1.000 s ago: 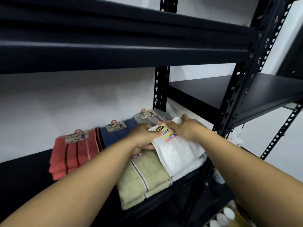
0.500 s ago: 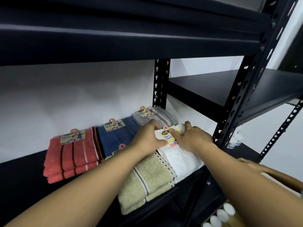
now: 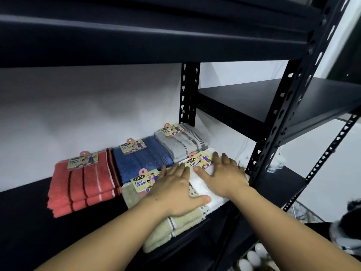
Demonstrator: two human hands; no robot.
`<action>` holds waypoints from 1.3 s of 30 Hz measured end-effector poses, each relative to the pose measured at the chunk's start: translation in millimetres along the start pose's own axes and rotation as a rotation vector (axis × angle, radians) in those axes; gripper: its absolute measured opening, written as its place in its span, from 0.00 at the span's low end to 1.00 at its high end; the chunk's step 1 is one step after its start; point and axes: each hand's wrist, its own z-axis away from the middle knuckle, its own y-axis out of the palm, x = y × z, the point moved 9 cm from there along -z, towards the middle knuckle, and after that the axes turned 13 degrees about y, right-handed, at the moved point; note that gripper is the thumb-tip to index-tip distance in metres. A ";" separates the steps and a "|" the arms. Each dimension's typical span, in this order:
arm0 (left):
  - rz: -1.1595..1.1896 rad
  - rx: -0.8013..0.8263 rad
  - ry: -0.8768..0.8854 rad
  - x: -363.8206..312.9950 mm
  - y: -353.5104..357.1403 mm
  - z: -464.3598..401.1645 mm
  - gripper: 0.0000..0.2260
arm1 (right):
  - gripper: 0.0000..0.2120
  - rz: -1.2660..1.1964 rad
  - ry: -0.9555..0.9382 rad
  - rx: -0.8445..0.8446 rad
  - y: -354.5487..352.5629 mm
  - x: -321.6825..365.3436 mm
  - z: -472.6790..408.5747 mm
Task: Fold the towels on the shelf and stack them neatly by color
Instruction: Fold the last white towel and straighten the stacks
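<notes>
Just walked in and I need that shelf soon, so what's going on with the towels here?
A person is tidying folded face towels on the black shelf. The left hand lies flat on the beige towel, and the right hand presses flat on the white towel beside it. Behind them, the red towels, blue towel and grey towel sit folded in a row, each with its label on top. Nothing is being lifted right now.

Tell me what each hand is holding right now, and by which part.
Nothing is held. The left hand lies flat on the folded olive-green towel; the right hand presses flat on the folded white towel.
</notes>
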 end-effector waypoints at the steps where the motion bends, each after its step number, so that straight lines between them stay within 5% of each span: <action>1: 0.000 0.006 -0.001 0.7 2.4 -1.2 0.55 | 0.55 -0.006 0.004 0.026 0.6 0.2 -1.9; 7: -0.011 0.036 -0.015 1.2 7.6 -1.9 0.58 | 0.65 0.070 0.038 0.106 9.1 1.8 0.6; 13: 0.019 0.024 -0.013 2.1 0.4 -1.8 0.60 | 0.46 0.032 -0.131 0.025 3.9 10.9 12.5; 17: 0.022 0.026 -0.014 7.7 -4.2 4.7 0.58 | 0.44 0.039 -0.121 0.059 8.8 2.1 21.2; 23: 0.050 -0.189 -0.015 51.9 -42.7 43.1 0.41 | 0.39 -0.180 -0.254 0.003 -20.2 41.4 56.4; 27: -0.077 -0.411 -0.274 155.1 -68.2 87.3 0.28 | 0.35 -0.220 -0.561 0.029 -21.2 95.4 99.3; 31: -0.020 -0.199 -0.452 240.1 -46.5 104.4 0.37 | 0.38 -0.070 -0.676 0.129 1.8 119.5 114.3; 39: 0.024 -0.120 -0.504 240.6 -29.4 122.2 0.40 | 0.43 0.001 -0.631 0.119 16.7 125.2 128.8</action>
